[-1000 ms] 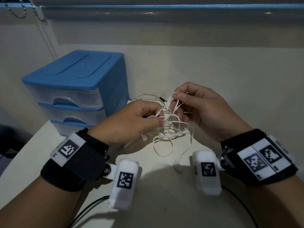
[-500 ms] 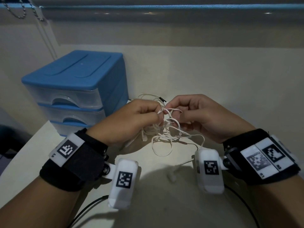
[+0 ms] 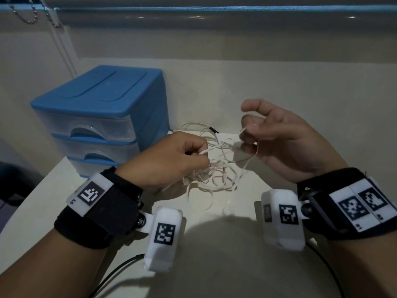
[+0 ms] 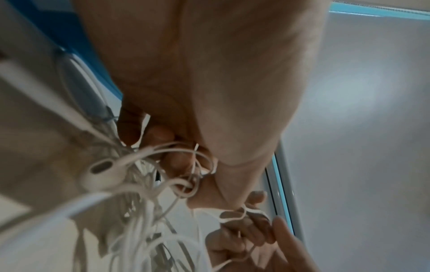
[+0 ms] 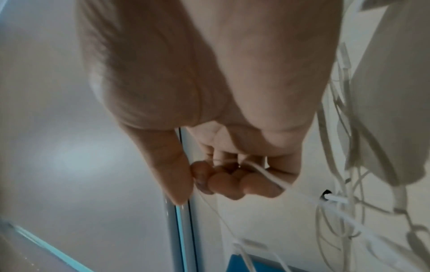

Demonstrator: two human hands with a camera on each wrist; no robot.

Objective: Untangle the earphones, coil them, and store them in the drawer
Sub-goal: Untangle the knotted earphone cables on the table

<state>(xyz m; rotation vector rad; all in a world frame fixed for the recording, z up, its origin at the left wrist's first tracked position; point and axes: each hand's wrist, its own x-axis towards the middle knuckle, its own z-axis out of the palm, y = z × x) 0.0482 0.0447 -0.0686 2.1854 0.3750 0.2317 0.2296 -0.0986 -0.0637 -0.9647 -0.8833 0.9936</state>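
Note:
A tangle of white earphones [image 3: 214, 175] hangs and lies on the pale table between my hands. My left hand [image 3: 193, 155] grips a bunch of its cords, fingers curled round them; an earbud [image 4: 102, 173] dangles just below the fist. My right hand [image 3: 249, 134] is raised to the right and pinches a single strand [image 5: 267, 174] that runs taut back to the tangle. The black-tipped plug [image 3: 213, 130] lies behind the hands. The blue drawer unit [image 3: 103, 117] stands at the left, its three clear drawers closed.
A wall with a blue-edged sill [image 3: 214, 9] runs behind the table. A bead chain [image 3: 32, 16] hangs at the top left. Black cables [image 3: 120, 267] trail from the wrist cameras across the near table. The table's left edge [image 3: 32, 190] falls off to a dark floor.
My right hand has let go of the knot by the left hand and drawn up and to the right, pulling one strand out. The left hand has stayed holding the bunch.

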